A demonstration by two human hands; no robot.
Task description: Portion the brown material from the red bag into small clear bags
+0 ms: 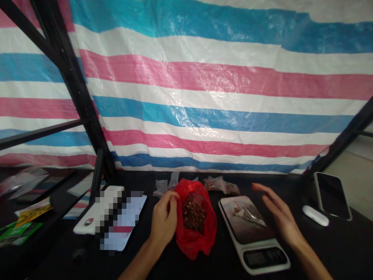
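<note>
A red plastic bag (pixel 210 217) stands with its mouth spread apart, and dark brown dried bits (pixel 194 216) fill its inside. My left hand (pixel 165 214) is closed on the bag's left rim. To the right lies a white kitchen scale (pixel 247 254) with a dark display. On its plate rests a small transparent plastic bag (pixel 249 212) with a little brown matter in it. My right hand (pixel 278 214) hovers beside the scale's right edge, fingers stretched out and apart, holding nothing.
Small transparent bags with brown contents (pixel 215 183) lie behind the red bag, near other small bags (pixel 160 187). A phone (pixel 332 194) and white mouse-like object (pixel 315 216) are at right. Left are a white device (pixel 87 221), packets (pixel 33 212) and a black frame (pixel 72 85).
</note>
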